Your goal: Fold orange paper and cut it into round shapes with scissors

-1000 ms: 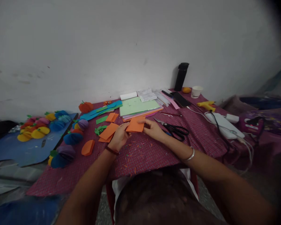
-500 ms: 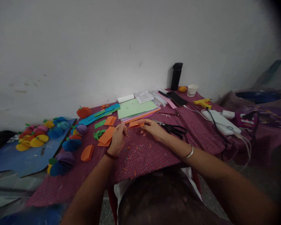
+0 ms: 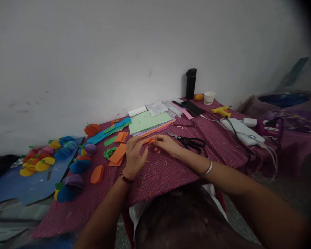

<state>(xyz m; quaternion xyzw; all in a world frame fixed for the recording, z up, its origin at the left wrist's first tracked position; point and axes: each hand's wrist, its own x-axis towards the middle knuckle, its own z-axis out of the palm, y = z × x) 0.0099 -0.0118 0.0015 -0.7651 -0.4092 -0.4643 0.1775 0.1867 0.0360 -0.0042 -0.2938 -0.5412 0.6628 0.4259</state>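
A small folded piece of orange paper is held between my two hands, above the middle of the table. My left hand has its fingers around the left end of it. Thumb and fingers of my right hand pinch the right end. Beside my left hand lie more orange papers, a green paper strip and a heap of green cut-outs. To the right of my right hand, black-handled scissors rest partly open on the cloth.
Coloured sheets lie behind my hands. Paper pumpkins stand at the left, more on a blue board. At the right are a black bottle, paper cup, phone, yellow glue gun and white cabled device.
My left hand has moved right and closed on the orange paper, which only my right hand held before. The view has shifted slightly.
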